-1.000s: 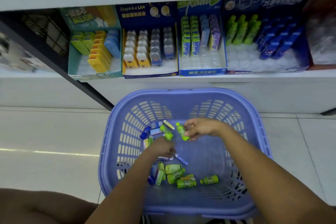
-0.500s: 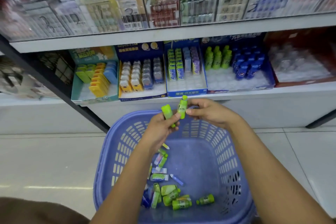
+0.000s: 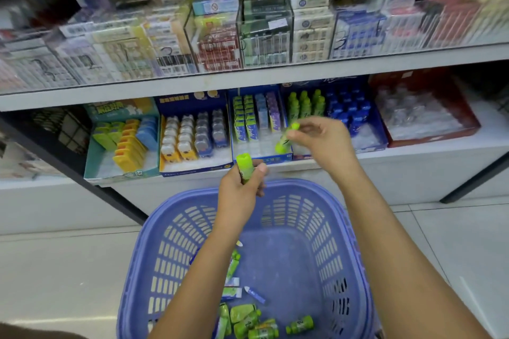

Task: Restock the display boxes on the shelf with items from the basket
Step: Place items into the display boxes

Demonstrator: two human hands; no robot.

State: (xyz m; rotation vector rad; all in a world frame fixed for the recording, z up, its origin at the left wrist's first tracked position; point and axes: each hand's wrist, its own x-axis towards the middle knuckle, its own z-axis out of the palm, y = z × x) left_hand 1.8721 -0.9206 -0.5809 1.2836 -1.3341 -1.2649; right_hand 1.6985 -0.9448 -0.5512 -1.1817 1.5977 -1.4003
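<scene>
The left hand (image 3: 242, 192) is wrapped round 1 small lime-green plastic bottle (image 3: 246, 166), upright above the far rim of the lilac slotted plastic basket (image 3: 355, 242). The right hand (image 3: 319, 140) pinches a 2nd lime-green bottle (image 3: 286, 137), tilted, before the blue cardboard display box (image 3: 381, 129) at the front edge of the white shelf (image 3: 427, 150), likely bound for its bare front slots.

We see the basket (image 3: 355, 228) in lilac blue, and its walls have a pattern of narrow slots. The two held bottles, the lower bottle (image 3: 245, 166) and the upper bottle (image 3: 285, 137), are lime green (the upper one carries some dark print). On the white shelf (image 3: 413, 170) we find a teal box (image 3: 91, 154), a dark blue box (image 3: 382, 132) and a red box (image 3: 432, 135). The floor (image 3: 55, 270) is pale grey.
</scene>
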